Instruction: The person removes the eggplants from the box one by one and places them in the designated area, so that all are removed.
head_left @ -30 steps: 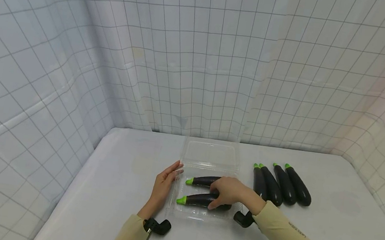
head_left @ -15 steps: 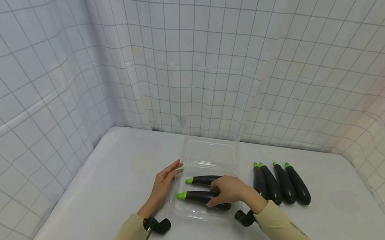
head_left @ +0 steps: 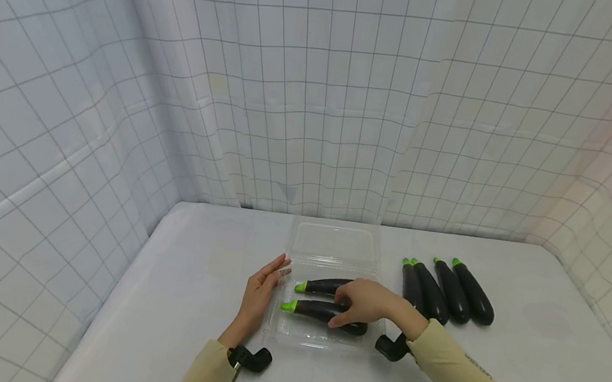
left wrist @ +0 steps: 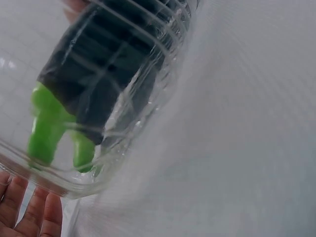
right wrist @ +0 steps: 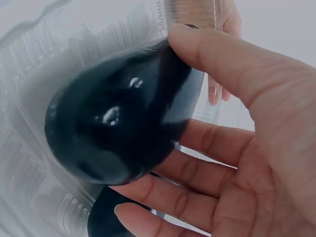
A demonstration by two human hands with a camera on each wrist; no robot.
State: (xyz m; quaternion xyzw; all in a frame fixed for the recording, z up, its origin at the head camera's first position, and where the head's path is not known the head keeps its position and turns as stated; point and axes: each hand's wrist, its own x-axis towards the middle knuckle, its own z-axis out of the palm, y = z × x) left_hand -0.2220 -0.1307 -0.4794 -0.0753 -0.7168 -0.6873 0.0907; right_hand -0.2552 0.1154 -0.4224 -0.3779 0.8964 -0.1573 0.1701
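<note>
One dark eggplant (head_left: 320,310) lies in the clear plastic box (head_left: 315,346), held in the right grip (head_left: 365,301): thumb on its near side, fingers curled along the far side, closed round the fatter half. Its green stem (head_left: 289,306) points left of that grip, and the rounded end shows just below the palm. Whether it sits fully on the box's floor, I cannot tell. The glossy skin looks likely to slip, the flesh firm rather than fragile, with most weight probably towards the fat end; a hold across that thicker part should balance it better than one on the stem. Just beyond it, a second eggplant (head_left: 323,286) runs partly beneath the right grip. Farther left, the left grip (head_left: 258,290) is wide, fingers nearly straight at the box's left wall, holding nothing; that thin plastic probably flexes easily. Beyond both grips the clear lid (head_left: 335,245) lies folded back. Right of the right grip, four more eggplants (head_left: 432,292) rest on the white counter (head_left: 205,268).
</note>
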